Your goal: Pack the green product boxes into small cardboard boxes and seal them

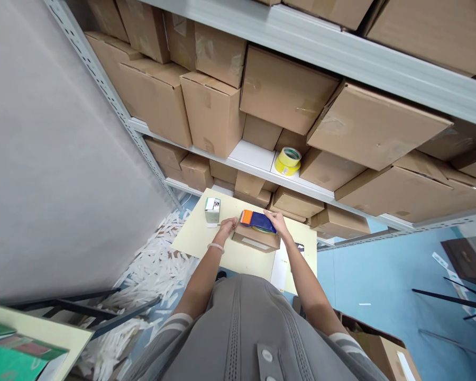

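A small brown cardboard box (248,236) with a white label on its near side lies on the pale yellow table (198,241). My right hand (276,219) is closed around a blue and orange tape dispenser (261,220), which rests along the top of the box. Part of a tape roll shows under the dispenser's blue side. At the box's left end, my left hand (227,227) has its fingers drawn together; whether they grip the box's edge or a tape end is too small to tell.
A small white and green carton (212,210) stands at the table's back left. White paper (279,267) lies at right. Yellow tape rolls (287,161) sit on the shelf (252,153) among stacked cardboard boxes (289,87). Paper strips (158,259) cover the floor at left.
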Demonstrator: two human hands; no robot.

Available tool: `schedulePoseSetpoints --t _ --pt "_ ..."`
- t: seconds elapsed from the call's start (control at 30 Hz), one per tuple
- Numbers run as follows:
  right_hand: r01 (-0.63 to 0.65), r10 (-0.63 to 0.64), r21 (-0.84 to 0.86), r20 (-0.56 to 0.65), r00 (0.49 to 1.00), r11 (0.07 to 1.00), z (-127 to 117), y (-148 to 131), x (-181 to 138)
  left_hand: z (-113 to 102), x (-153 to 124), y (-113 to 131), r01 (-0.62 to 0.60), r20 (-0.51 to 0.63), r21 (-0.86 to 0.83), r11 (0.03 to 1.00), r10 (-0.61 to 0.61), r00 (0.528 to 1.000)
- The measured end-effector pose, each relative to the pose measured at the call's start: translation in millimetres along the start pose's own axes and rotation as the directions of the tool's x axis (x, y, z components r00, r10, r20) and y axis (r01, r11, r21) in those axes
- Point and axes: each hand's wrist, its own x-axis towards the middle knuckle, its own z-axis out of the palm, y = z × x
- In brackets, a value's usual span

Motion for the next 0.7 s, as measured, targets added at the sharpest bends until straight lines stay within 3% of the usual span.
schedulePoseSetpoints --t 0.2,0.43,0.53,0.63,0.7 --pt "-0.021 0.021 -0.012 0.006 1.000 1.000 1.2 -4.2 -0.6 9.9 7.7 -8.3 -0.054 -0.155 0.195 0.979 0.085 0.984" --pt "-0.010 0.010 0.000 -0.014 1.000 1.000 3.0 -8.1 -2.7 -3.0 0.0 -18.7 -0.033 -0.150 0.379 0.925 0.096 0.984" --pt "-0.009 0.009 -0.010 -0.018 1.000 1.000 3.2 -10.3 -3.9 -4.3 -1.7 -19.4 -0.054 -0.112 0.452 0.891 0.117 0.987" --pt "-0.008 0.008 -0.025 -0.017 1.000 1.000 3.0 -11.1 -4.5 -8.3 -5.3 -10.4 -0.160 -0.013 0.505 0.848 0.192 0.981" --pt "-0.007 0.006 -0.035 -0.021 1.000 0.999 2.8 -10.5 -4.2 -14.4 -8.7 0.1 -0.280 0.139 0.525 0.804 0.243 0.960"
